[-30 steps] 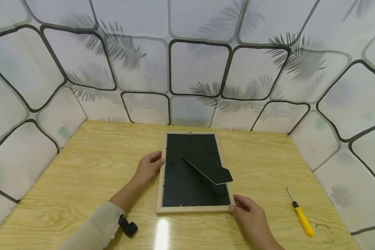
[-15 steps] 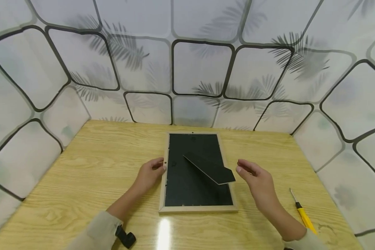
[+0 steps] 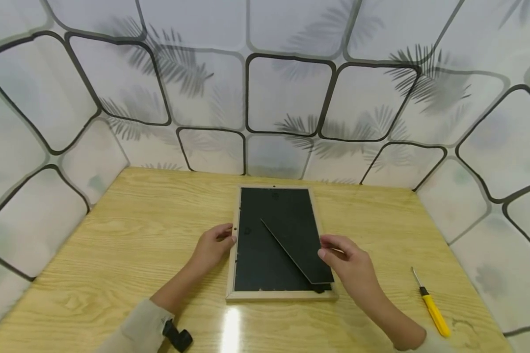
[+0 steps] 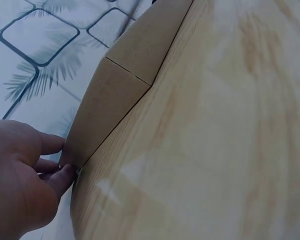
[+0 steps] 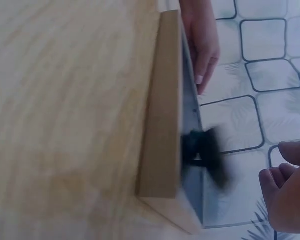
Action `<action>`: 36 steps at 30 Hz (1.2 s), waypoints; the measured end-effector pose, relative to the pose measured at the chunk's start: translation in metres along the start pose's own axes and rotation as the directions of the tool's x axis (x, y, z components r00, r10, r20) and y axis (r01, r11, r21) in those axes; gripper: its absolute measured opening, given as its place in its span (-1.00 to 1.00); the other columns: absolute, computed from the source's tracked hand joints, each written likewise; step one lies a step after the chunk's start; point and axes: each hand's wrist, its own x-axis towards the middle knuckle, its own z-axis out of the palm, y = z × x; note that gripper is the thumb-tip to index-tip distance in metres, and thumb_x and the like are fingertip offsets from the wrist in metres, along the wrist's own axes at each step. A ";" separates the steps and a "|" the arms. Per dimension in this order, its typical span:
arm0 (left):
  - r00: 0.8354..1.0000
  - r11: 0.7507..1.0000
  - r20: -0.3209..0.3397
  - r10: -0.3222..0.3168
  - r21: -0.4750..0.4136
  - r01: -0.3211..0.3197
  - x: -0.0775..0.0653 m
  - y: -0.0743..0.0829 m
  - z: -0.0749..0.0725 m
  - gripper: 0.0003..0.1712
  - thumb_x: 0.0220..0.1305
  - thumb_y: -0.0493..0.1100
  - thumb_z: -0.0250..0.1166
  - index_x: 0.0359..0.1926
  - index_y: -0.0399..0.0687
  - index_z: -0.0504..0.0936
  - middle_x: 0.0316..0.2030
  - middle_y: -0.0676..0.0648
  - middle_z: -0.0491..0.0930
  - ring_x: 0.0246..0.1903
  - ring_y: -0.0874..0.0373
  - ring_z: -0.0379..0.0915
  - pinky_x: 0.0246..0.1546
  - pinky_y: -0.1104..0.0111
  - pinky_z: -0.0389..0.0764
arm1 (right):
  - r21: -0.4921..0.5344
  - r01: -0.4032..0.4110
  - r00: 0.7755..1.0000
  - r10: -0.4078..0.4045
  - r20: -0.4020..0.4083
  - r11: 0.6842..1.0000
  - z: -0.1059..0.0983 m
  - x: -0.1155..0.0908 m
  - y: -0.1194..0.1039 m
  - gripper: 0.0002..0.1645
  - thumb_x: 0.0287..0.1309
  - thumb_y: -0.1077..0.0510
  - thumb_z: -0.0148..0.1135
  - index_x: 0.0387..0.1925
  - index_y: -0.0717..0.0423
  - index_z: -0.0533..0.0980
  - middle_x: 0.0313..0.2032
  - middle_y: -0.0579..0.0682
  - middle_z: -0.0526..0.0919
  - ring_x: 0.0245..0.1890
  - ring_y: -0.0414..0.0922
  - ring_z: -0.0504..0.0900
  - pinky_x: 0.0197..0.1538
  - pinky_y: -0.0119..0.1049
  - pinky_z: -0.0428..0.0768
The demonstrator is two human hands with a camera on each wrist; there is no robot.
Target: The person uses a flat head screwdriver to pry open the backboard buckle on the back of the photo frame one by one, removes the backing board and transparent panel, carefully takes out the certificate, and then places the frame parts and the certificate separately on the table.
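A picture frame [image 3: 282,295] with a pale wooden border lies back side up on the table, its backing board [image 3: 265,269] black. The board's hinged easel stand [image 3: 298,245] slants toward the lower right, its free end low over the frame's near corner; in the right wrist view it is blurred. My left hand [image 3: 214,245] holds the frame's left edge with thumb and fingers. At the right edge, beside the stand, is my right hand [image 3: 349,262] with loosely bent fingers. The right wrist view shows a gap between those fingers and the stand.
A screwdriver [image 3: 435,311] with a yellow handle lies on the wooden table [image 3: 159,211] at the right. Patterned fabric walls [image 3: 287,93] enclose the table at the back and both sides. A black wrist device [image 3: 178,337] sits at the left sleeve.
From the frame's near right corner, my right hand has lifted away, then come in beside the stand. The stand's raised end has dropped toward the backing. The left hand stays at the frame's edge.
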 end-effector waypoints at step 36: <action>1.000 1.000 0.023 0.000 -0.004 0.000 -0.002 0.003 -0.003 -0.46 0.44 -0.25 0.23 0.38 -0.32 0.42 0.22 -0.31 0.55 0.23 -0.18 0.48 0.24 0.02 0.52 | -0.098 0.002 0.998 0.004 0.065 0.995 0.022 -0.016 0.033 -0.59 0.29 0.24 0.32 0.17 0.16 0.59 0.15 0.05 0.61 0.18 -0.01 0.60 0.14 -0.43 0.59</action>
